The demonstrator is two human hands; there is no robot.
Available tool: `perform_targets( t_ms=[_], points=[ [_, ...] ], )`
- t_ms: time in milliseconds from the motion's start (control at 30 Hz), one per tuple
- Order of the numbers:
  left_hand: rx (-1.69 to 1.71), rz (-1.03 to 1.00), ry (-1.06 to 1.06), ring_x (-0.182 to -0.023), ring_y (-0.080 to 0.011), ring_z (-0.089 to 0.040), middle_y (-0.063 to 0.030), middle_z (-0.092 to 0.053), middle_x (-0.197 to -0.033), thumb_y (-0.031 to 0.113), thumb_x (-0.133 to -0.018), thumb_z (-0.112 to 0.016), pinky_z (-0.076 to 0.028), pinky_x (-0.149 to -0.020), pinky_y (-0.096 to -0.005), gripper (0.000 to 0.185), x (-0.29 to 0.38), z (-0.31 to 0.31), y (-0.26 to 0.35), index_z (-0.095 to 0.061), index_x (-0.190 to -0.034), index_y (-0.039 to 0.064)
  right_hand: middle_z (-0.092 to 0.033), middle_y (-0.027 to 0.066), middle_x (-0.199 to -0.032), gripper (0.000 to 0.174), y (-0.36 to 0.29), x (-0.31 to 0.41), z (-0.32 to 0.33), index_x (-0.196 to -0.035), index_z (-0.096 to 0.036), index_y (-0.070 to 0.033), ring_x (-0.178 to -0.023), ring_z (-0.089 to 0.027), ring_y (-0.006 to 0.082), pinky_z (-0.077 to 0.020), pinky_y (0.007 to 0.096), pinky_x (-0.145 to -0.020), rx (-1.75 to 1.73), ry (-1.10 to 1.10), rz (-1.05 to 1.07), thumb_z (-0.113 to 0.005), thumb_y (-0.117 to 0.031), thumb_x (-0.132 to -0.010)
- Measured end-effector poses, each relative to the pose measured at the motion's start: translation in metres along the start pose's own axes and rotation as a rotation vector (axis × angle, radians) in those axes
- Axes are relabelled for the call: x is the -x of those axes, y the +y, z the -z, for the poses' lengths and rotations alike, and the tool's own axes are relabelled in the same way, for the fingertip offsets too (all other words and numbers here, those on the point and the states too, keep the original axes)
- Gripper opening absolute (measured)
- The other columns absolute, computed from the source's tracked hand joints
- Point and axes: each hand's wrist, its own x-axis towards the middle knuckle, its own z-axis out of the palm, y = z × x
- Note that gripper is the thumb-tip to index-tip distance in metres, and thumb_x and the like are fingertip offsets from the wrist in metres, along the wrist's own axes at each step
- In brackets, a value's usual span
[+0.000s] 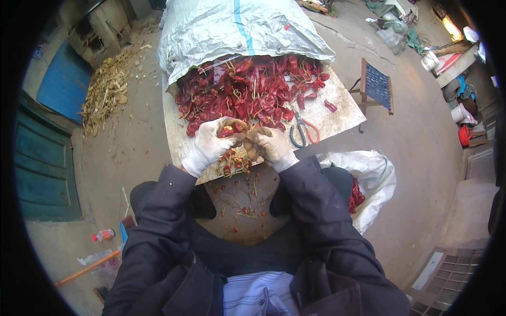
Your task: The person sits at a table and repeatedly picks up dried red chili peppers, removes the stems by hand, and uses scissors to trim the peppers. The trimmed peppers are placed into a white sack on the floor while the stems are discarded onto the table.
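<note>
My left hand (215, 140), in a soiled white glove, is closed on dried red chili peppers (230, 130). Its fingertips meet those of my gloved right hand (269, 145); whether the right fingers pinch a stem or anything else cannot be told. Beyond both hands, a heap of dried red chilies (253, 89) spills from a white woven sack (241, 29) with a blue stripe onto a pale board (340, 93). Scissors (302, 130) with one blue and one orange handle lie to the right. Stem scraps (233, 162) lie below the hands at the board's near edge.
An open white sack (375, 173) holding red chilies (356, 195) stands by my right knee. A folding stool (375, 87) stands beyond the board's right side. Broom-like tool (89, 268), bottle (103, 235) and husk pile (106, 89) are at left. Bits litter the floor between my feet.
</note>
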Motion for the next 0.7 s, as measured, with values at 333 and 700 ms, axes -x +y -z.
perform_targets(
  t_ms=[333,700],
  points=[
    [-0.490,-0.352,0.073,-0.094,-0.0291,-0.075,-0.0158,-0.075,-0.101,0.002,-0.083,-0.076,-0.058,-0.083,-0.0353,0.027,0.004,0.000,0.005,-0.072,-0.110,0.002,-0.075,0.0064,-0.089,0.020,-0.016,0.009,-0.025,-0.109,-0.073,0.006,-0.076,-0.065,0.0081,-0.0530,0.0257,-0.070,0.547,0.180,0.179,-0.074,-0.008,-0.095],
    [-0.420,-0.195,0.017,-0.090,-0.0180,-0.074,-0.0160,-0.077,-0.100,-0.002,-0.082,-0.074,-0.057,-0.083,-0.0306,0.030,0.005,0.004,0.007,-0.073,-0.112,-0.003,-0.074,0.0066,-0.088,0.020,-0.018,0.008,-0.017,-0.111,-0.072,0.008,-0.073,-0.065,0.0088,-0.0536,0.0277,-0.068,0.517,0.064,0.104,-0.070,-0.006,-0.097]
  ],
)
